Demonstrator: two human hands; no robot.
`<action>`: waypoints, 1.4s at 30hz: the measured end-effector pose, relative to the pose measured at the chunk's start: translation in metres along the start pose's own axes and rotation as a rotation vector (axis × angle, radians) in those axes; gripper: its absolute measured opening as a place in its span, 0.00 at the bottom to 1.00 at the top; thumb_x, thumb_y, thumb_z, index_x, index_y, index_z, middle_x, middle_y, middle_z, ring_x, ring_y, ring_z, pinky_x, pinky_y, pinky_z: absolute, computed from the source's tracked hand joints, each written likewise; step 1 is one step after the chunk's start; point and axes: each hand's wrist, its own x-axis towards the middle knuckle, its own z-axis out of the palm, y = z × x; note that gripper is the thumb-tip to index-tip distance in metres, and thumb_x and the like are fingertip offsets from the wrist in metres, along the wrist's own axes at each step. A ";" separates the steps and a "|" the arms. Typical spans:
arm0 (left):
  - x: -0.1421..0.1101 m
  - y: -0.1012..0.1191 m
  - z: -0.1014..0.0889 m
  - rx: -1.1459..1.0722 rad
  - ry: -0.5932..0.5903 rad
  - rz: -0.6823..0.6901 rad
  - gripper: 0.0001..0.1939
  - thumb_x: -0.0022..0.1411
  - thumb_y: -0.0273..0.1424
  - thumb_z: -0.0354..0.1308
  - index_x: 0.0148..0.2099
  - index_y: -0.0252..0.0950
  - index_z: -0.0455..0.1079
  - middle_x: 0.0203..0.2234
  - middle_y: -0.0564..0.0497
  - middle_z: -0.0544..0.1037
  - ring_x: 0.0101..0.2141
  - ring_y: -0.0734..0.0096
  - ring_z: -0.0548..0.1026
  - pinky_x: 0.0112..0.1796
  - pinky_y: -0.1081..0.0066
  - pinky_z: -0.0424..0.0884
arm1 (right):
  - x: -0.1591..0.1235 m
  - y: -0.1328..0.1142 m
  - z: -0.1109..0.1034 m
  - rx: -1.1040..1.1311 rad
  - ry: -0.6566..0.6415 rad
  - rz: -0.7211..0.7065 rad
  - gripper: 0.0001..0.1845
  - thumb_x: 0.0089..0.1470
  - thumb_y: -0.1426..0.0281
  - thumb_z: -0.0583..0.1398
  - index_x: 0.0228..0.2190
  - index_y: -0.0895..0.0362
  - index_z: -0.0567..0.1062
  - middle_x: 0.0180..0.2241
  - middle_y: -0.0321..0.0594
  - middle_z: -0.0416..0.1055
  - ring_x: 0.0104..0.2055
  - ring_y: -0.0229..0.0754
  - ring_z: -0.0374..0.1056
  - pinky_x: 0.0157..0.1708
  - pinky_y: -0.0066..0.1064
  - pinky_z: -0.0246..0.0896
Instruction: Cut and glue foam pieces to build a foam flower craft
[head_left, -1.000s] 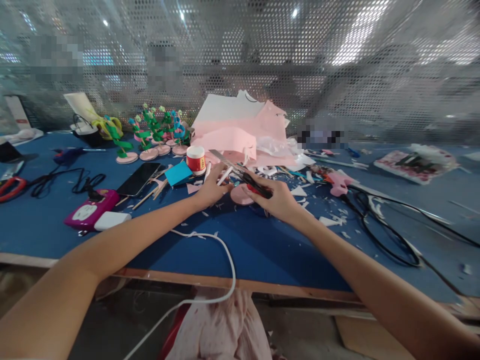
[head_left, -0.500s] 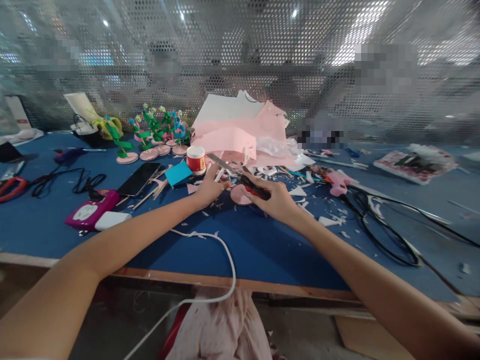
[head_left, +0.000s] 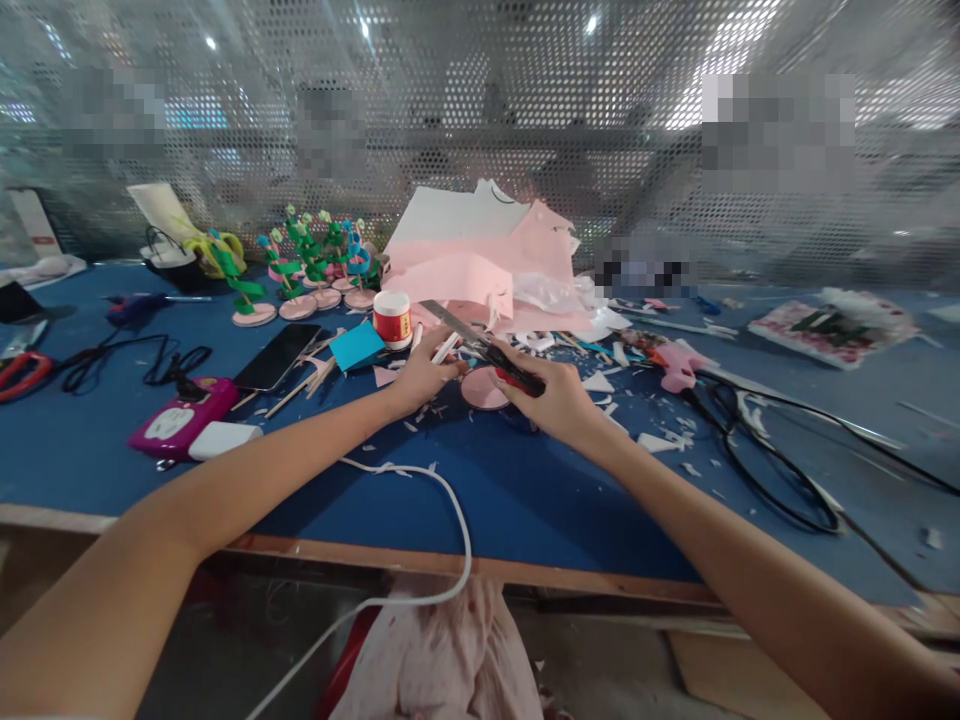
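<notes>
My right hand [head_left: 553,395] is closed around the black and red handle of a utility knife [head_left: 516,372]. Its long blade points up and left, over the fingers of my left hand [head_left: 421,382]. Those fingers are pinched on a thin white strip [head_left: 445,347], close beside the blade; whether the blade touches it I cannot tell. Between and just below the hands lies a round pink disc [head_left: 484,390]. A white jar with a red label [head_left: 393,322] and a blue paper square [head_left: 357,346] sit left of the hands.
Wire-stemmed green and blue ornaments on pink bases [head_left: 298,308] stand back left. Pink sheets [head_left: 480,270] lean behind. A phone [head_left: 279,358], purple power socket [head_left: 184,420], red-handled scissors [head_left: 26,372] and white cable [head_left: 450,490] lie left. A pink glue gun [head_left: 679,366] with black cord lies right, among scraps.
The knife has shifted slightly, its tip a little up and right. My left hand has barely moved and keeps its pinch on the white strip.
</notes>
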 end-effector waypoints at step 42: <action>-0.003 0.005 -0.004 -0.166 -0.026 0.022 0.31 0.41 0.29 0.65 0.50 0.36 0.62 0.46 0.43 0.71 0.41 0.57 0.74 0.30 0.63 0.77 | 0.008 -0.011 -0.010 1.020 -0.008 0.465 0.24 0.38 0.63 0.65 0.38 0.62 0.71 0.09 0.23 0.54 0.10 0.28 0.47 0.10 0.24 0.38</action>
